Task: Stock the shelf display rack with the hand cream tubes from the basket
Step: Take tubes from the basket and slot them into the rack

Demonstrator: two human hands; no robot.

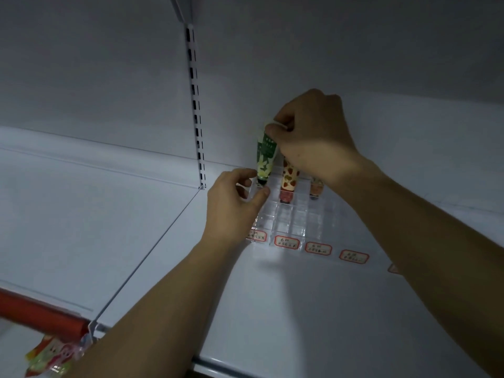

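The right hand [311, 137] covers the crimped top of the green tube [266, 156] and the upper half of the strawberry tube [289, 181]; a third tube [316, 188] shows only its lower end. The left hand [231, 208] hides the rack's [289, 222] near-left cells and part of one label [256, 236]. The handwriting on the labels is too small to read. The packets [51, 356] at bottom left are blurred and cut by the edge.
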